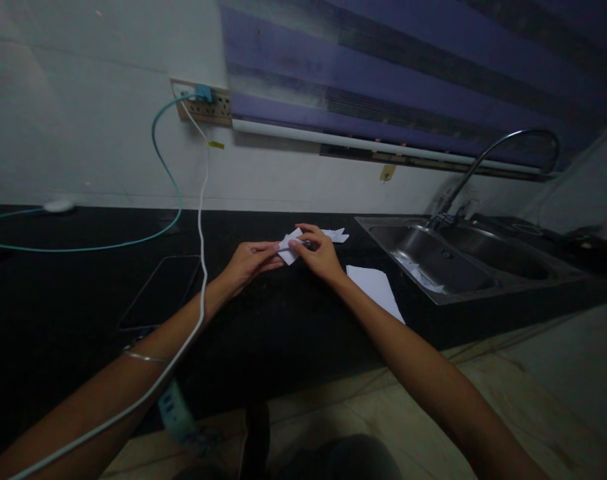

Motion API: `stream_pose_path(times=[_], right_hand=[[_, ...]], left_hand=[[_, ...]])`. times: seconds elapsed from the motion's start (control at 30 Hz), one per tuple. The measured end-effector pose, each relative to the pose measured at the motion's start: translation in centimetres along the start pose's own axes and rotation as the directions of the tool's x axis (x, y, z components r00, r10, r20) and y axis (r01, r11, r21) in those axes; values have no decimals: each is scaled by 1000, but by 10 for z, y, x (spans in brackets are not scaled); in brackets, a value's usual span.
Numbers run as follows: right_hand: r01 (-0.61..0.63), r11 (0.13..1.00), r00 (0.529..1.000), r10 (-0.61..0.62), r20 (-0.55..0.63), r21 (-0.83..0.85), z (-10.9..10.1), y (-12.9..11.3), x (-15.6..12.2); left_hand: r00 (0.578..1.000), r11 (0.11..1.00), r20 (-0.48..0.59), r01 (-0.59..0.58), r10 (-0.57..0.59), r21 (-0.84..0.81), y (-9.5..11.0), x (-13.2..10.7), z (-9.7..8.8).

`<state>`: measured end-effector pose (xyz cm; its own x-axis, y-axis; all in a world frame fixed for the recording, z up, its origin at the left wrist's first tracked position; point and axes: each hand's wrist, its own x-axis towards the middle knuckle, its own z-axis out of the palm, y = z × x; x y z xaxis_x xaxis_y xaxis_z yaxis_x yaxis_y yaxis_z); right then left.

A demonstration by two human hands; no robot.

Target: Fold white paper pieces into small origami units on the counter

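Fingers [313,237] pinch a folded, angular white paper [288,255]

I record the sink [523,281] as silver-grey. Left of the sink, the paper [289,248] I hold is plain white; so is the sheet [376,290] just beside the sink. The counter [283,327] around the sink: black. Above the sink, the blind [288,43]: purple, with darker grey bands. Farther left of the sink: cable [108,247], teal; cord [200,227], white; phone [161,293], black.
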<state>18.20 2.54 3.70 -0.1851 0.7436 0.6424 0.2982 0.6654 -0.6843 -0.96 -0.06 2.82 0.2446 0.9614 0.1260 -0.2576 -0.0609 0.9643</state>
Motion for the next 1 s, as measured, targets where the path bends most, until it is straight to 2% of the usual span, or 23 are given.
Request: stream_pose_path(times=[0.13, 0.27, 0.4, 0.5, 0.6, 0.8, 1.0], right_hand=[[-37, 996, 997, 42, -71, 77, 4, 8, 2], [-68, 984, 997, 70, -9, 163, 6, 9, 2], [-52, 974, 998, 45, 37, 223, 6, 7, 1], [-29, 983, 999, 32, -9, 183, 7, 9, 0], [-61, 985, 996, 70, -50, 159, 10, 12, -1], [-71, 974, 995, 84, -55, 213, 15, 12, -1], [-20, 991, 997, 29, -66, 132, 13, 11, 0]], left_hand=[[999, 1000, 31, 23, -24, 17, -2, 1, 0], [992, 996, 96, 83, -85, 20, 2, -1, 0], [988, 991, 99, 113, -121, 77, 8, -5, 4], [994, 987, 63, 85, -94, 139, 9, -5, 8], [999, 973, 29, 28, -35, 231, 9, -4, 11], [996, 923, 59, -86, 69, 374, 10, -4, 15], [993, 904, 104, -97, 58, 417, 10, -4, 15]])
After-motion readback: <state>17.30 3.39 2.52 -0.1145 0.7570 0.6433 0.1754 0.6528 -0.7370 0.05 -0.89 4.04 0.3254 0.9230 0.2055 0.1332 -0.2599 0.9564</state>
